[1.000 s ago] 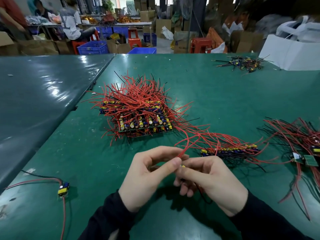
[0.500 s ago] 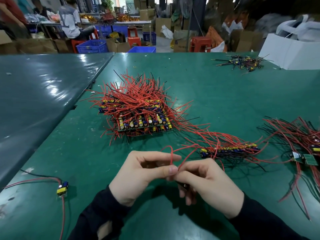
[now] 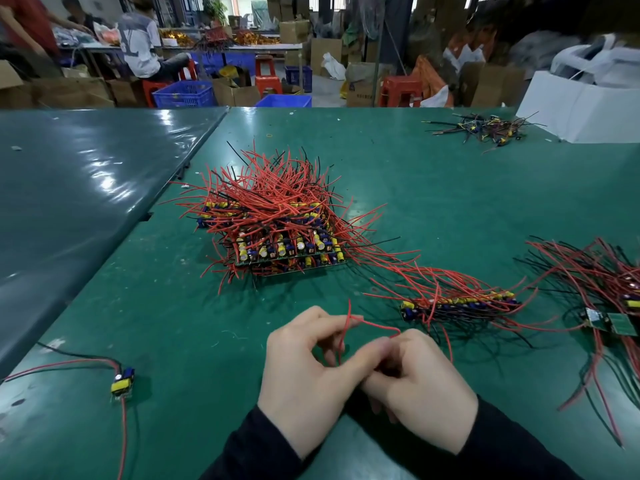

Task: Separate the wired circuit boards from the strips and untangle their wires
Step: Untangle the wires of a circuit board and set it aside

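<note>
Both hands meet low centre of the frame over the green table (image 3: pixel 433 188). Left hand (image 3: pixel 304 372) has fingers curled, thumb and forefinger closed in a ring, pinching a red wire (image 3: pixel 372 325) that loops up between the two hands. Right hand (image 3: pixel 424 379) curled too, fingertips bunched against the left thumb and gripping the same wire; what sits under its fingers is hidden. Big stack of board strips (image 3: pixel 287 237) with a bush of red and black leads sits centre frame. A single strip (image 3: pixel 457 303) lies just right of the hands, wires fanning out. Another wired pile (image 3: pixel 602 282) at the right edge, with a bare green board (image 3: pixel 621 323) beside it. One separated board (image 3: pixel 122 382) with red and black leads lower left. Small dark wire heap (image 3: pixel 485 128) upper right, near a white box (image 3: pixel 581 109).
</note>
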A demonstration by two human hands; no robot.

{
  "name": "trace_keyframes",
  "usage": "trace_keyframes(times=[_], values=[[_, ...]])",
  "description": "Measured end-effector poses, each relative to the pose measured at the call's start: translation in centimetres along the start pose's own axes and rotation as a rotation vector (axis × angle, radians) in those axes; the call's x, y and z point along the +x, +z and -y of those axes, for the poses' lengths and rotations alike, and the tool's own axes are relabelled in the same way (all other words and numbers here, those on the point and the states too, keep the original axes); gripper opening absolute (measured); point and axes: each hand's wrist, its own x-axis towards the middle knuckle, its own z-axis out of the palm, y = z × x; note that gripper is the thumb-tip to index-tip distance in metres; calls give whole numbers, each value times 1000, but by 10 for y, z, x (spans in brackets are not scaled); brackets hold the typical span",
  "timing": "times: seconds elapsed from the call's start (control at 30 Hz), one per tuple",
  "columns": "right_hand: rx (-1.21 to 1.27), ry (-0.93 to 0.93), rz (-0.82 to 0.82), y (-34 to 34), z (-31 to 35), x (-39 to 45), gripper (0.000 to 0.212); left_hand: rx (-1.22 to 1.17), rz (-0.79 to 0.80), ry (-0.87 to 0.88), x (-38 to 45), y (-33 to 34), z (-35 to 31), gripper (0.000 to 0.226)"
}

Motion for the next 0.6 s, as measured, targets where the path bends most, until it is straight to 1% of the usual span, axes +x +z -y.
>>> trace_keyframes(times=[0.07,0.13,0.2,0.23,0.27,0.3,0.33,0.4,0.43,0.53,0.57,0.6], values=[[-46,-22,8,0,0,0,34,-90,-19,-66,2,0,-3,31],[-99,-33,7,1,-2,0,39,-257,18,-165,5,-1,-3,23],[-113,-33,7,2,-1,0,34,-541,174,-301,8,-4,-2,25],[-111,-21,6,2,1,0,30,-646,260,-353,7,-5,-3,26],[-107,-10,-8,2,0,-1,27,-698,326,-367,6,-5,-5,29],[-114,10,-28,2,0,-1,26,-681,348,-346,3,-3,-5,33],[-120,25,-32,1,1,-1,24,-608,325,-308,0,0,-5,37],[-162,33,-6,1,0,1,25,-386,214,-215,-5,8,-5,41],[-177,33,-3,2,-2,1,27,-327,165,-191,-7,10,-6,40],[-173,19,-19,2,1,2,30,-348,81,-198,-9,13,-7,33],[-177,-3,-47,4,0,2,29,-342,71,-185,-9,13,-7,31],[-183,17,-47,4,4,2,29,-326,73,-165,-9,12,-8,29]])
